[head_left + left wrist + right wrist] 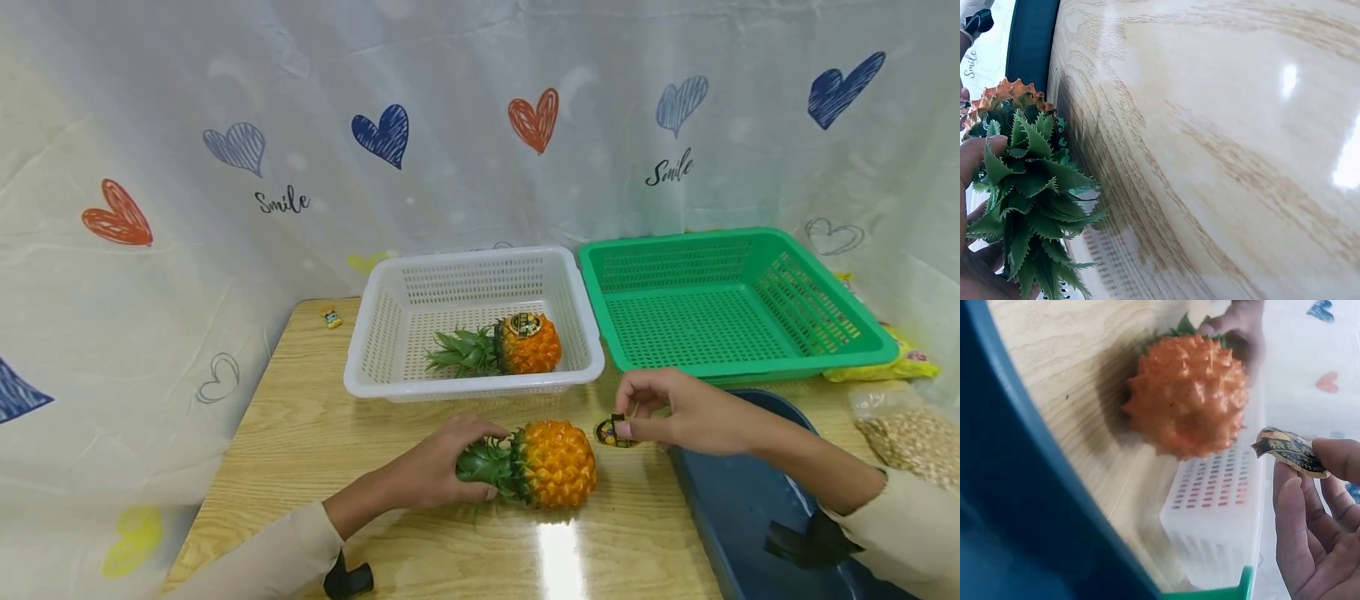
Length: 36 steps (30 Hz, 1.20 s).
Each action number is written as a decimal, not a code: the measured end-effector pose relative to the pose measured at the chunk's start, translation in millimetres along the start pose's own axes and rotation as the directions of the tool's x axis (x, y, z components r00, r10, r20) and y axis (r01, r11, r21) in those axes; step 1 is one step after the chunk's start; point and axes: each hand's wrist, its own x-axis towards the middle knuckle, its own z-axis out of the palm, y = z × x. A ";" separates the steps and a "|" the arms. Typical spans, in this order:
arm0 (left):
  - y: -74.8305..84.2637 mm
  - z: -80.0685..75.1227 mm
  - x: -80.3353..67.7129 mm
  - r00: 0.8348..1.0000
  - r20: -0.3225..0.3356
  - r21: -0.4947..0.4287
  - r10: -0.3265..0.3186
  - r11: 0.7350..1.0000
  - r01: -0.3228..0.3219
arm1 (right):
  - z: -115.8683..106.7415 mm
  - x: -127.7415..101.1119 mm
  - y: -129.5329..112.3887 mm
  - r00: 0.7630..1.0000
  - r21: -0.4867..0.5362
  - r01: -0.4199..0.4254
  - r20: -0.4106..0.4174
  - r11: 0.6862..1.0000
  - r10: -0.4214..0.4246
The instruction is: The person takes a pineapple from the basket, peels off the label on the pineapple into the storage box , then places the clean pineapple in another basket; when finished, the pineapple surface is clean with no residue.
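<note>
Orange pineapple (553, 463) lay on bench (300, 433); left hand (442, 467) gripped its green crown (483, 462); right hand (686, 412), just beside fruit, pinched round sticker (613, 432).

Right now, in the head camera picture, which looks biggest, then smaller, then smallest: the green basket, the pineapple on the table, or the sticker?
1. The green basket looks biggest by far.
2. The pineapple on the table, held by the left hand.
3. The sticker, pinched by the right hand, looks smallest.
</note>
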 end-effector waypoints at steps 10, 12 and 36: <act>-2.1 0.4 -0.9 1.000 -0.006 -0.015 0.014 1.000 -0.014 | -10.8 -18.1 5.3 0.997 0.026 -0.070 -0.010 0.997 0.070; -2.0 0.3 -0.9 1.000 -0.011 -0.011 0.017 1.000 -0.017 | -11.9 -20.6 7.7 0.998 0.036 -0.064 -0.007 0.997 0.064; -2.3 -0.6 0.4 1.000 0.004 -0.031 0.013 0.999 -0.013 | -29.0 -51.2 51.5 0.998 0.139 -0.069 0.002 0.988 0.069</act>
